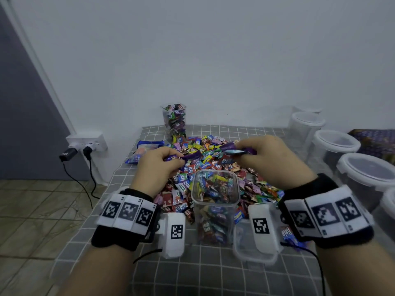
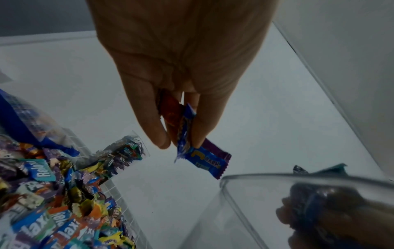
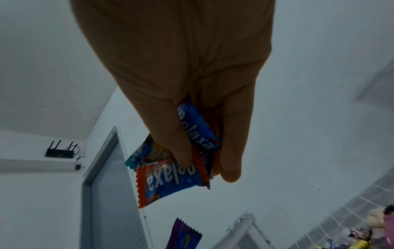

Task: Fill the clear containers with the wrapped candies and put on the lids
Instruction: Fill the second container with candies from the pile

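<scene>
Head view: left hand (image 1: 156,167) and right hand (image 1: 267,155) are both pinching wrapped candies (image 1: 193,155), hovering just behind the open container (image 1: 214,189); I'd be releasing right over its mouth.

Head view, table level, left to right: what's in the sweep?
Wall socket with plugs → blue candy bag → left hand holding candies → open clear container → right hand holding candies → row of lidded white-rimmed containers.
</scene>
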The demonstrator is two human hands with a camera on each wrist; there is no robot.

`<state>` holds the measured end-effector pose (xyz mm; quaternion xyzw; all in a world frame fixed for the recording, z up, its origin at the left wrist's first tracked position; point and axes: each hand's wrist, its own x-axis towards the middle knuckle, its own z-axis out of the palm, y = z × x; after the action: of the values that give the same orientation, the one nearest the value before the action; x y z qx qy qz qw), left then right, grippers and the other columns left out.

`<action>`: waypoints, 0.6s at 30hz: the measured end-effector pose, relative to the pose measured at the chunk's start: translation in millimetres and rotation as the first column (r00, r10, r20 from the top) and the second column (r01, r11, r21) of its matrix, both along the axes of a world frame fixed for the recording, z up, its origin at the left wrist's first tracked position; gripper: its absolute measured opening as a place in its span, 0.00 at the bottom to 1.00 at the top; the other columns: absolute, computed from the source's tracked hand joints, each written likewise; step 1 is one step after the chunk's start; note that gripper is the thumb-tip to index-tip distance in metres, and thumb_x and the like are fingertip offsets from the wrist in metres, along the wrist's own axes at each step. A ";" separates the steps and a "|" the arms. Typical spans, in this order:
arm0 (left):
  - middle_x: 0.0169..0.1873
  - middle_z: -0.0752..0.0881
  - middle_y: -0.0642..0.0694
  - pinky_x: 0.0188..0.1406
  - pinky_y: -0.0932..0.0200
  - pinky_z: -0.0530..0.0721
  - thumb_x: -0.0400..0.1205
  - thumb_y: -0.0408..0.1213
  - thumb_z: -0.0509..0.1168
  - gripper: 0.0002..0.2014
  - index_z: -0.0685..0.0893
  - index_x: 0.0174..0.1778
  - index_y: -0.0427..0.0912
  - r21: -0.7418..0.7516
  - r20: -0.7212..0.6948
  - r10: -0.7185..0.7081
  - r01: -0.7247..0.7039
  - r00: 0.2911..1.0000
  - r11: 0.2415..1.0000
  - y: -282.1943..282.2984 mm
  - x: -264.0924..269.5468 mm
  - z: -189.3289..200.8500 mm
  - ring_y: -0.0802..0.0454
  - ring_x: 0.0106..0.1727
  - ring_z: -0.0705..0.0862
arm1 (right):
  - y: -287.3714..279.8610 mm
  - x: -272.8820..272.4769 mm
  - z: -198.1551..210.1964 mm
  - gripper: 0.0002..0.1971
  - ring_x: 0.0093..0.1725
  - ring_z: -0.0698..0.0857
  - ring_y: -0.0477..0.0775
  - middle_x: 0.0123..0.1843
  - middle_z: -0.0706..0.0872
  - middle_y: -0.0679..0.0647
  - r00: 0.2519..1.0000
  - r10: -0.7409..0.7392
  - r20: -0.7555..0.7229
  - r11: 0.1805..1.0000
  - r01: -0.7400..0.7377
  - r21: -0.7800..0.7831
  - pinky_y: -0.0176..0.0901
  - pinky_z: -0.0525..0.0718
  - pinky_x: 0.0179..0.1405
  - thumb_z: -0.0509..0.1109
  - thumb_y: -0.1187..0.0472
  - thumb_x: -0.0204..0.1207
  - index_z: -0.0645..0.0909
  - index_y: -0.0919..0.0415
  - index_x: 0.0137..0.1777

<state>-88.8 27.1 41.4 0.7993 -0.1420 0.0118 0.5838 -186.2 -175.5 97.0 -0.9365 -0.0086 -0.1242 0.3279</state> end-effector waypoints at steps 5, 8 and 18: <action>0.33 0.86 0.51 0.46 0.47 0.88 0.75 0.27 0.71 0.12 0.86 0.34 0.50 -0.016 0.012 -0.003 0.004 1.000 1.000 1.8 -8.7 2.3 0.54 0.35 0.86 | 14.8 -3.7 -5.4 0.11 0.43 0.78 0.51 0.42 0.86 0.52 0.998 0.034 0.049 0.976 -0.023 -0.217 0.41 0.69 0.39 0.68 0.61 0.75 0.88 0.53 0.55; 0.33 0.86 0.52 0.45 0.49 0.89 0.76 0.27 0.71 0.11 0.85 0.34 0.50 -0.009 0.007 -0.005 0.005 1.000 1.000 2.4 -11.9 3.3 0.56 0.33 0.85 | 21.0 -3.6 -11.8 0.13 0.49 0.80 0.49 0.52 0.87 0.52 0.995 0.074 0.069 0.954 -0.051 -0.296 0.33 0.70 0.45 0.65 0.63 0.77 0.87 0.56 0.58; 0.34 0.87 0.47 0.50 0.42 0.88 0.76 0.28 0.71 0.10 0.86 0.35 0.50 -0.012 0.024 -0.007 0.007 1.000 1.000 3.3 -21.8 9.7 0.49 0.37 0.86 | 26.8 -7.9 -23.3 0.21 0.61 0.77 0.43 0.64 0.80 0.45 0.995 0.096 0.035 0.979 -0.088 -0.183 0.33 0.72 0.60 0.71 0.53 0.75 0.79 0.52 0.68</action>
<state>-110.6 30.4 51.1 0.7951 -0.1517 0.0202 0.5868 -194.1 -148.7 73.7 -0.9581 -0.0704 -0.1280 0.2465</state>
